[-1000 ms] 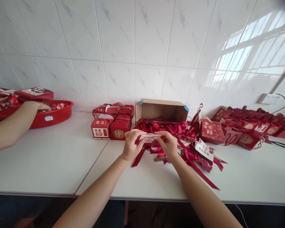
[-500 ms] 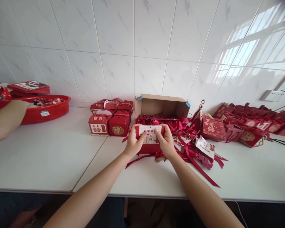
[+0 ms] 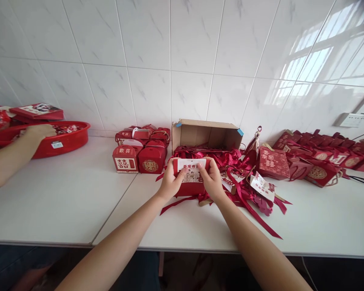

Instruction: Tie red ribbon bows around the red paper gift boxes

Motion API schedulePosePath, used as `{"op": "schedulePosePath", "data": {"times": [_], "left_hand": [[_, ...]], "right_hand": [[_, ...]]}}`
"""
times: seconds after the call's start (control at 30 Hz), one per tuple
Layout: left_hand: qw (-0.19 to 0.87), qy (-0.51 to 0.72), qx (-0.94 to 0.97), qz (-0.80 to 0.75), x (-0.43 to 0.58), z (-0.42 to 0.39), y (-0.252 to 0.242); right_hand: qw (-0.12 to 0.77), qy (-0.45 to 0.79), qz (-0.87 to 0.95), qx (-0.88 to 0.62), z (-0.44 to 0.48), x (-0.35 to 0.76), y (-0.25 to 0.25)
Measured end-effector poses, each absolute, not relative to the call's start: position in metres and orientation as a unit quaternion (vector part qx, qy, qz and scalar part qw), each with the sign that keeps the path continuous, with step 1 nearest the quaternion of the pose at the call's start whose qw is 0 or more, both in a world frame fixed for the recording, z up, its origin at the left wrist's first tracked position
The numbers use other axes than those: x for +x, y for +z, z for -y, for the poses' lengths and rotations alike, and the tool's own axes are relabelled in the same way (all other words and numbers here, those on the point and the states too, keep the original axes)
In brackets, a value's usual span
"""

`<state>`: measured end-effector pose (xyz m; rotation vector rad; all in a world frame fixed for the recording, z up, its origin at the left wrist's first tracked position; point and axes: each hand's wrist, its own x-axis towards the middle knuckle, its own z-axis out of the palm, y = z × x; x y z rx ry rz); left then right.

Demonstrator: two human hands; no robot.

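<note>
Between my two hands is a red gift box [image 3: 190, 188] with a white printed panel showing figures and characters. My left hand [image 3: 172, 178] is closed on its left side, thumb pressed on the white front. On the opposite side my right hand [image 3: 210, 178] grips it the same way, thumb on the panel. Dark red ribbons [image 3: 230, 157] lie heaped behind and to the right of the box, some trailing over the table. White printed tags [image 3: 262, 186] lie among them. Behind the heap stands a cardboard box [image 3: 208, 131] on its side, its open face toward me.
Several finished-looking red boxes [image 3: 151, 159] are grouped at left of centre. More red gift boxes [image 3: 318, 173] crowd the right side by the wall. At far left, another person's hand [image 3: 42, 131] reaches into a red basin [image 3: 66, 147] of small wrapped items.
The other person's hand has moved right and further over the basin. My hands and the gift box stay nearly where they were.
</note>
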<state>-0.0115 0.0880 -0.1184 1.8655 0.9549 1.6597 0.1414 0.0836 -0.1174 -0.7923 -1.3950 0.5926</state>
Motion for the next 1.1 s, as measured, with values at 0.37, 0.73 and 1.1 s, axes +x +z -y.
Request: {"op": "schedulePosePath", "data": {"times": [0.37,0.73,1.1], "left_hand": [[0.289,0.600,0.657,-0.353,-0.009,-0.093,-0.120],[0.231,0.603,0.676,-0.356,-0.013,-0.093,-0.118],[0.191,0.621,0.665,-0.368,-0.020,-0.097,-0.121]], "right_hand": [[0.662,0.268,0.595,-0.369,-0.085,0.139,-0.114],[0.647,0.314,0.596,-0.357,-0.082,0.140,-0.111],[0.472,0.052,0.594,-0.649,-0.106,0.179,-0.118]]}}
